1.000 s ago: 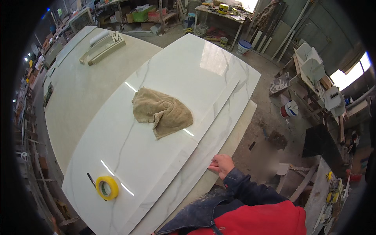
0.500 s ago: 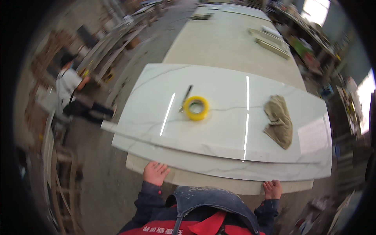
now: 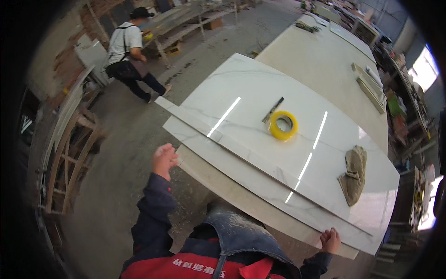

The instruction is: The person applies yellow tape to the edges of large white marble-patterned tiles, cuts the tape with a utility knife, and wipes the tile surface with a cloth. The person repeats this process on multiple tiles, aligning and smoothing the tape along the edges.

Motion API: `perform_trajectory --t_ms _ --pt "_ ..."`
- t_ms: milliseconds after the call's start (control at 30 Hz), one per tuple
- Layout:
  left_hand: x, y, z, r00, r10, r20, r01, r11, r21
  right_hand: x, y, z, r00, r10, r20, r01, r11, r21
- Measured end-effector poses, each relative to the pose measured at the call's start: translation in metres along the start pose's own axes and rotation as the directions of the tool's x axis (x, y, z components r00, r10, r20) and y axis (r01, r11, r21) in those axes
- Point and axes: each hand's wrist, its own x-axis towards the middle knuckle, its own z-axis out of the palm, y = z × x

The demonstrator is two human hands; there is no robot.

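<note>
A glossy white marble-look slab (image 3: 223, 160) lies on the beige worktable, and a narrow strip (image 3: 260, 167) of the same material runs along its near side. My left hand (image 3: 164, 161) is raised just off the table's left corner, fingers loosely bent and apart, nothing in it. At the slab's near right edge is my right hand (image 3: 330, 240), its fingers curled together; whether they pinch anything is hidden. On the slab lie a yellow roll of tape (image 3: 292, 132), a dark slim knife-like tool (image 3: 273, 109) touching or close beside it, and a crumpled brown cloth (image 3: 354, 176).
The long beige worktable (image 3: 306, 60) stretches to the far right, carrying a pale tray-like piece (image 3: 370, 88). A co-worker (image 3: 127, 51) stands at the far left near a bench (image 3: 186, 28). Wooden frames (image 3: 69, 158) lean at the left. Cluttered shelving (image 3: 409, 102) lines the right.
My view has turned left, so the slab now sits slanted. My left hand has come away from the table edge and lifted. My right hand stays at the near right edge.
</note>
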Motion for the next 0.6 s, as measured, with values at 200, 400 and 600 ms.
perform_trajectory --t_ms 200,400,600 --pt "0.056 0.022 0.064 0.741 0.359 0.568 -0.664 0.518 0.539 -0.022 0.007 0.106 0.871 -0.479 0.110 0.403 0.569 -0.717" --pt "0.043 0.011 0.178 0.141 0.090 0.986 -0.989 0.046 0.138 -0.025 -0.026 0.213 0.772 -0.388 0.504 0.473 -0.180 -0.862" --pt "0.052 0.006 0.214 0.078 -0.118 0.990 -0.996 -0.044 0.074 0.008 -0.028 0.214 0.856 -0.118 0.504 0.454 -0.295 -0.840"
